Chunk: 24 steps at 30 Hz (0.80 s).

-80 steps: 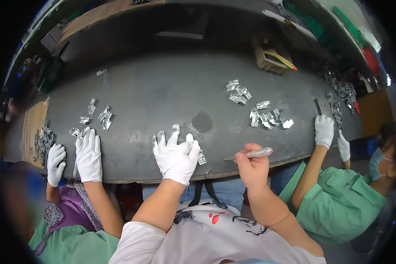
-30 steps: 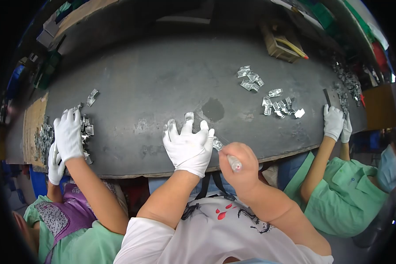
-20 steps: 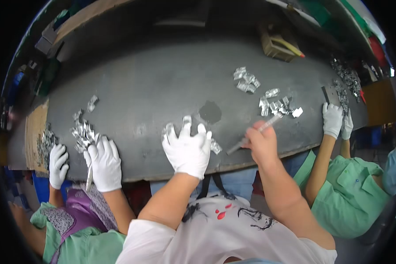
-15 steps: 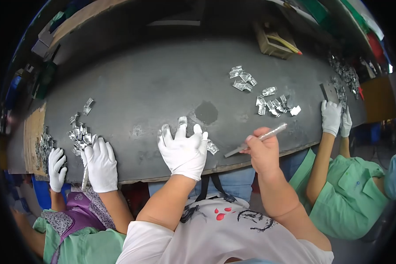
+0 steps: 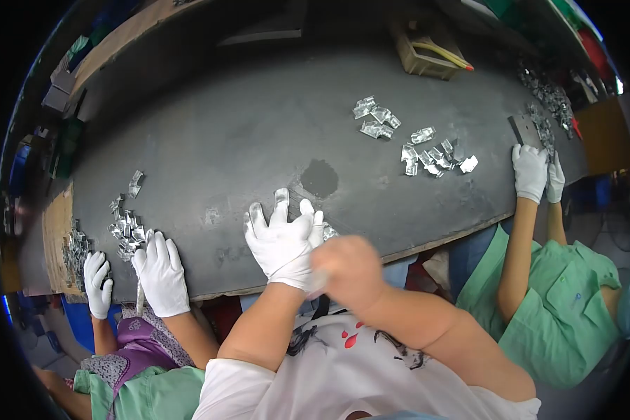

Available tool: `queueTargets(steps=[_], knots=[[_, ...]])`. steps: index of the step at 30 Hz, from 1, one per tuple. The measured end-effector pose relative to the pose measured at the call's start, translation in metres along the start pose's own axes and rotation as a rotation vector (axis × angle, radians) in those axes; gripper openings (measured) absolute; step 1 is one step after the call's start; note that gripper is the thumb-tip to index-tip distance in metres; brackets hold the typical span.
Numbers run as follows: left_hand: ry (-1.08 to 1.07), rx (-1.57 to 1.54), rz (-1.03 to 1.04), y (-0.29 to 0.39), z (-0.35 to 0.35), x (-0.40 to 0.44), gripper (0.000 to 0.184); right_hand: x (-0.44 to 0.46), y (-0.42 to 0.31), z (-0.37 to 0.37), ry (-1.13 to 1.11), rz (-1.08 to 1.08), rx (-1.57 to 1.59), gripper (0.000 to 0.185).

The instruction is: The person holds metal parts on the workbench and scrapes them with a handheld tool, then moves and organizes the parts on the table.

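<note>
My left hand (image 5: 281, 241), in a white glove with grey-stained fingertips, lies on the dark table (image 5: 210, 140) with its fingers spread. Beside its thumb a small shiny metal piece (image 5: 330, 231) shows, partly covered by my hands. My bare right hand (image 5: 346, 269) is closed and blurred, close to the left glove's wrist. The wrapped stick (image 5: 318, 281) in its grip shows only as a smeared end. Several bent metal pieces (image 5: 437, 155) lie loose on the table to the right, with another group (image 5: 376, 117) farther back.
A person on the left, in white gloves (image 5: 161, 273), has metal pieces (image 5: 126, 227) by the hands. On the right another person's gloved hands (image 5: 530, 171) are near a flat plate (image 5: 523, 131) and a metal heap (image 5: 553, 94). A box (image 5: 427, 64) holding yellow-handled tools stands at the back.
My right hand has swung left and down from the right side, bringing the stick to my left hand's wrist. My left hand stays spread on the table. The view has shifted slightly.
</note>
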<state>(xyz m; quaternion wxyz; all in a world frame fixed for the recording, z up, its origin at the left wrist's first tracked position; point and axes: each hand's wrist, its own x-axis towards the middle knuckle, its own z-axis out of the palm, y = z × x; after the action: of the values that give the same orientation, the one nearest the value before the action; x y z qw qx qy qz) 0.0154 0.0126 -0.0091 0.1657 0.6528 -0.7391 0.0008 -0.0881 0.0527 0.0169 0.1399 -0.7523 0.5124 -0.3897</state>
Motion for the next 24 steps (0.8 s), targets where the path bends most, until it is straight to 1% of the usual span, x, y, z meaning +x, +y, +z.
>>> queueTargets(steps=[1, 2, 3, 5, 7, 9, 10, 11, 12, 13, 15, 16, 17, 19, 20, 23, 24], knots=[[0.015, -0.011, 0.0, 0.0, -0.001, -0.001, 0.022, 0.002, 0.008, -0.011, 0.076, 0.113, 0.069, 0.015], [0.035, -0.021, 0.004, 0.0, -0.002, 0.0, 0.02, -0.007, 0.015, -0.018, 0.106, 0.662, 0.398, 0.012], [0.052, -0.032, 0.007, 0.002, -0.004, 0.0, 0.018, -0.013, 0.026, -0.023, 0.362, 0.595, 0.455, 0.012], [0.063, -0.041, 0.014, 0.001, -0.007, 0.0, 0.016, -0.023, 0.04, -0.042, 0.548, 0.356, 0.217, 0.012], [0.061, -0.05, 0.035, 0.0, -0.009, 0.001, 0.015, -0.036, 0.06, -0.046, 0.437, 0.413, 0.063, 0.013], [0.022, -0.021, 0.157, -0.017, -0.007, 0.008, 0.013, -0.049, 0.071, -0.043, 0.483, 0.452, 0.138, 0.013], [-0.064, -0.058, 0.141, -0.033, -0.013, 0.012, 0.014, -0.054, 0.074, -0.044, 0.504, 0.472, 0.176, 0.013], [0.018, 0.008, 0.032, -0.04, -0.023, 0.016, 0.018, -0.054, 0.078, -0.046, 0.512, 0.472, 0.178, 0.012], [0.126, 0.05, -0.139, -0.048, -0.027, 0.017, 0.021, -0.053, 0.082, -0.048, 0.519, 0.473, 0.185, 0.012], [0.276, 0.262, -0.208, -0.055, -0.031, 0.015, 0.023, -0.045, 0.08, -0.049, 0.524, 0.473, 0.196, 0.012], [0.364, 0.083, -0.04, -0.039, -0.033, 0.009, 0.031, -0.019, 0.069, -0.05, 0.598, 0.703, 0.437, 0.011], [0.203, -0.11, -0.055, -0.021, -0.037, 0.006, 0.035, 0.002, 0.066, -0.052, 0.617, 0.819, 0.545, 0.012], [0.119, -0.108, 0.027, -0.008, -0.038, 0.004, 0.035, 0.018, 0.068, -0.055, 0.633, 0.932, 0.656, 0.012], [0.071, 0.003, 0.042, 0.006, -0.018, -0.005, 0.035, 0.038, 0.085, -0.059, 0.375, 0.954, 0.162, 0.021], [0.074, -0.007, 0.052, 0.007, -0.014, -0.006, 0.035, 0.044, 0.092, -0.059, 0.242, 0.949, -0.084, 0.025], [0.064, -0.029, 0.064, 0.007, -0.012, -0.001, 0.035, 0.054, 0.104, -0.05, 0.104, 1.006, -0.428, 0.027], [0.054, -0.029, 0.052, 0.006, -0.012, 0.0, 0.035, 0.056, 0.103, -0.048, 0.047, 0.985, -0.45, 0.025]])
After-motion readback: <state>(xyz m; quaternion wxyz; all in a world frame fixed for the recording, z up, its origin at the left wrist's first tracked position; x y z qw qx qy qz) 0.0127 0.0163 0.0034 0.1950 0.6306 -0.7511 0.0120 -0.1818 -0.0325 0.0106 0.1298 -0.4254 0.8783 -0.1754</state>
